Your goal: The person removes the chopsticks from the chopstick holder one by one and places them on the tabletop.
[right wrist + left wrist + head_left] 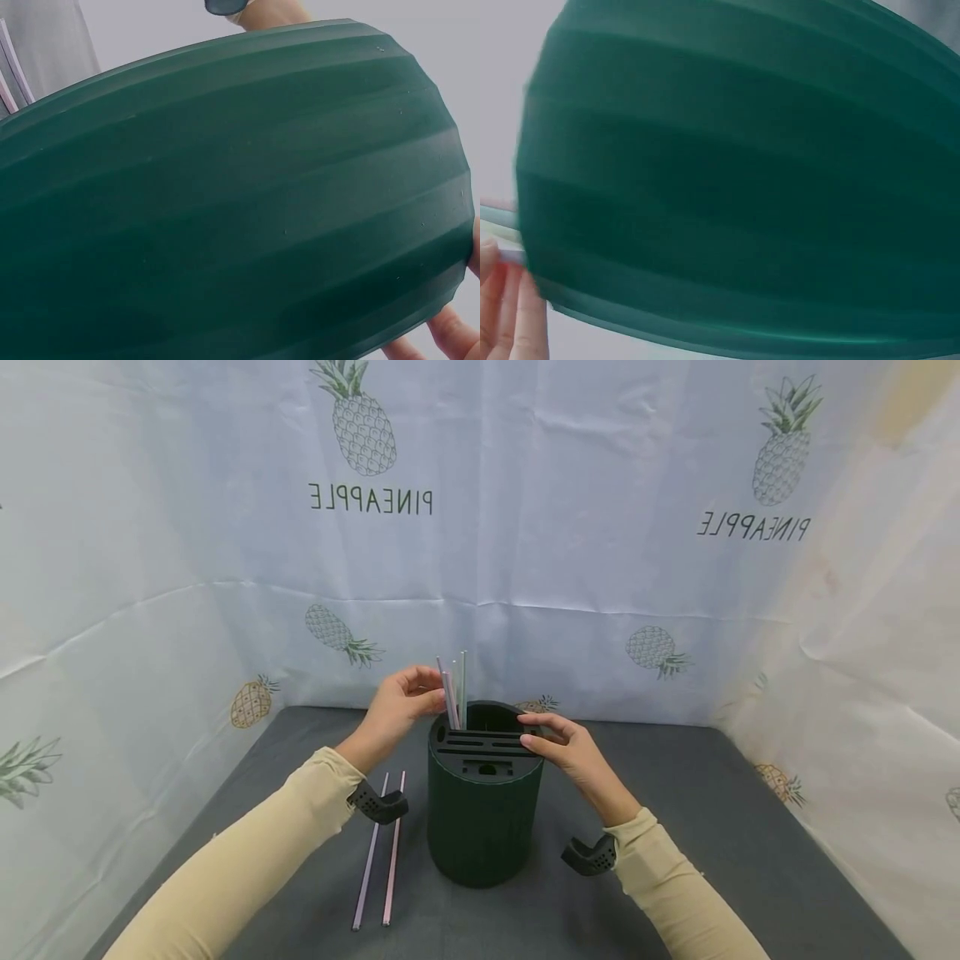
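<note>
I see my left hand (397, 706) pinching thin, light, bendable plastic straws (453, 692) standing in the ribbed dark-green cylindrical holder (483, 814) mid-bench, while my right hand (567, 752) rests flat-fingered on its rim; best pinched near their tops.

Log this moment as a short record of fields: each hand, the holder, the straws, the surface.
left hand: pinches the straws standing in the holder
right hand: fingers rest on the holder's top rim, steadying it
holder: dark green ribbed cylinder, upright, slotted insert on top
straws in holder: a few thin pastel ones, upright in the rear opening
straws on table: two, pink and lilac, lying side by side to the left of the holder
table: dark grey surface
backdrop: pale cloth printed with pineapples
</note>
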Demonstrator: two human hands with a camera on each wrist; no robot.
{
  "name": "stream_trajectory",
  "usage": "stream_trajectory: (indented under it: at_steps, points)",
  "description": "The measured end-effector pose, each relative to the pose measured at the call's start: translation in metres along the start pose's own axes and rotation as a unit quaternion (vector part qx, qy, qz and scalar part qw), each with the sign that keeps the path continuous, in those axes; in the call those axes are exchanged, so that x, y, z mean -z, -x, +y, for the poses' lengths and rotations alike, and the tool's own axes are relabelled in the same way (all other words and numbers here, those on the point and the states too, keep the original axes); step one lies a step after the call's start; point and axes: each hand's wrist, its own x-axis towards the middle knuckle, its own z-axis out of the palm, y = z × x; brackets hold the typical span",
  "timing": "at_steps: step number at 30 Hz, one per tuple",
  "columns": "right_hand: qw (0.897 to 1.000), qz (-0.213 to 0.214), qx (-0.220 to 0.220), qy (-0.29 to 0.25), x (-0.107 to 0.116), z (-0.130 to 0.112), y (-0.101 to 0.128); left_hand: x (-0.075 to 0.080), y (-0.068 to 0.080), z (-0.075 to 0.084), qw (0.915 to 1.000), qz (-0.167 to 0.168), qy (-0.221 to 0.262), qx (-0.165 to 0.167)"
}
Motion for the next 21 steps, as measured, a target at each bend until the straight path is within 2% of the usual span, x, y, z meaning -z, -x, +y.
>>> stream_trajectory:
  at_steps: [4,7,9,11,14,16,18,19,21]
  points:
    - [1.0,-0.002,0.002,0.001,0.0,0.0,0.0,0.004,-0.003,0.016,0.9979,0.015,0.027,-0.057]
    - [1.0,-0.004,0.007,-0.001,0.001,0.001,0.001,0.011,-0.005,0.035,0.9906,0.036,0.06,-0.118]
    - [1.0,-0.005,0.007,-0.003,0.001,0.0,0.001,0.017,-0.005,0.05,0.9812,0.054,0.096,-0.158]
    - [1.0,-0.005,0.007,-0.004,0.001,0.0,0.001,0.024,-0.005,0.065,0.9683,0.077,0.136,-0.195]
    - [1.0,-0.006,0.007,-0.005,0.002,0.001,0.0,0.038,-0.003,0.083,0.9447,0.108,0.2,-0.236]
    - [1.0,-0.006,0.007,-0.006,0.002,0.001,0.0,0.048,0.0,0.092,0.9314,0.132,0.227,-0.252]
    - [1.0,-0.006,0.007,-0.005,0.002,0.001,0.0,0.059,0.005,0.098,0.9226,0.151,0.245,-0.257]
    - [1.0,-0.006,0.007,-0.004,0.002,0.001,0.0,0.065,0.007,0.099,0.9205,0.159,0.251,-0.253]
    - [1.0,-0.006,0.007,-0.004,0.002,0.001,0.0,0.076,0.012,0.097,0.9219,0.172,0.252,-0.238]
